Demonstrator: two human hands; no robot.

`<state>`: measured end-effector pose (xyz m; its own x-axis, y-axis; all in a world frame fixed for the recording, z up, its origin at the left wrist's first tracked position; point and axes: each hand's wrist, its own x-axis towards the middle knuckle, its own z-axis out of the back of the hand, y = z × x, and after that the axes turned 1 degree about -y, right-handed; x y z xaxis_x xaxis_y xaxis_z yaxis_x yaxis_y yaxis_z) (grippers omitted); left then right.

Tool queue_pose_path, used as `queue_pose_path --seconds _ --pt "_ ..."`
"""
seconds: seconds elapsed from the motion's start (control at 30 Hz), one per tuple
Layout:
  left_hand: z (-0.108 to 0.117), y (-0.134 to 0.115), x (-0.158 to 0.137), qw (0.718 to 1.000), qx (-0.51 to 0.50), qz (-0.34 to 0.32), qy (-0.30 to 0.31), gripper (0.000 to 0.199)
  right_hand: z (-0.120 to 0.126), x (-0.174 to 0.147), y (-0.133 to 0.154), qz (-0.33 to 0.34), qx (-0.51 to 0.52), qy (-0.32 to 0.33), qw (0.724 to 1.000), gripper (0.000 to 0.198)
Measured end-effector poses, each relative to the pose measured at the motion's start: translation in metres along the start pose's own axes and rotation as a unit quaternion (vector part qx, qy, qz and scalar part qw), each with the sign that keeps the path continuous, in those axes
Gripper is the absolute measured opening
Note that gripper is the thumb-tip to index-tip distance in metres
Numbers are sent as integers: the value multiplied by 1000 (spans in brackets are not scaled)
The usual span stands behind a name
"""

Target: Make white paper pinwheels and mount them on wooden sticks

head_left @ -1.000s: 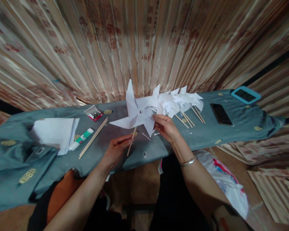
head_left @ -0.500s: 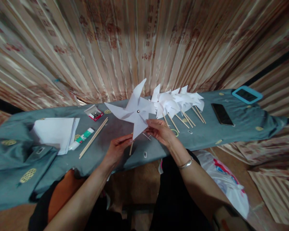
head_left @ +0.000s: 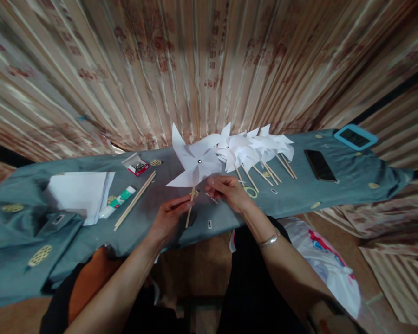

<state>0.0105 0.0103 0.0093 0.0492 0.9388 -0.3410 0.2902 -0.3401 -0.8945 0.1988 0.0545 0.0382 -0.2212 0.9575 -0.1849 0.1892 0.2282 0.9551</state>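
A white paper pinwheel (head_left: 195, 162) with a round silver pin at its centre stands tilted above the table. My left hand (head_left: 172, 215) is closed round its thin wooden stick (head_left: 189, 215), below the blades. Just under the pinwheel's lower right side, my right hand (head_left: 228, 191) has its fingers loosely bent and slightly apart. Nothing shows in them, and whether a fingertip touches a blade is unclear. Right of it lies a row of several finished pinwheels (head_left: 252, 147), overlapping, sticks toward me. Scissors with a pale green handle (head_left: 251, 192) lie partly behind my right hand.
On the grey-green tablecloth (head_left: 132, 246) at left are paper sheets (head_left: 78, 192), a glue stick (head_left: 120, 202), loose wooden sticks (head_left: 135, 199) and a small box of pins (head_left: 137, 166). A dark phone (head_left: 320, 164) and a blue-framed device (head_left: 355, 137) lie right. A curtain (head_left: 209, 69) hangs behind.
The pinwheel's blades have turned counterclockwise on the pin. My right fingers, which were at a blade's edge, now sit slightly lower and apart from it. My left hand stays on the stick.
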Motion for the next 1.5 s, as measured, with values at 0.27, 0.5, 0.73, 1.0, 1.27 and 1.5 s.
queue_pose_path --seconds 0.27,0.5,0.73,1.0,1.27,1.5 --pt "3 -3 -4 998 -34 42 -9 37 39 11 16 99 96 -149 979 34" --pt "10 6 -10 999 -4 48 1 35 30 18 3 52 53 -109 991 39" --pt "7 6 -22 999 12 38 -18 34 28 15 8 43 76 -68 994 38" --pt "1 1 -30 998 42 5 -38 31 21 14 9 25 81 -69 994 39" --pt "6 5 -12 996 85 -10 -23 30 24 20 6 -4 76 -82 994 39" --pt "4 7 -3 997 70 -13 -20 31 21 20 5 -55 92 -67 992 35"
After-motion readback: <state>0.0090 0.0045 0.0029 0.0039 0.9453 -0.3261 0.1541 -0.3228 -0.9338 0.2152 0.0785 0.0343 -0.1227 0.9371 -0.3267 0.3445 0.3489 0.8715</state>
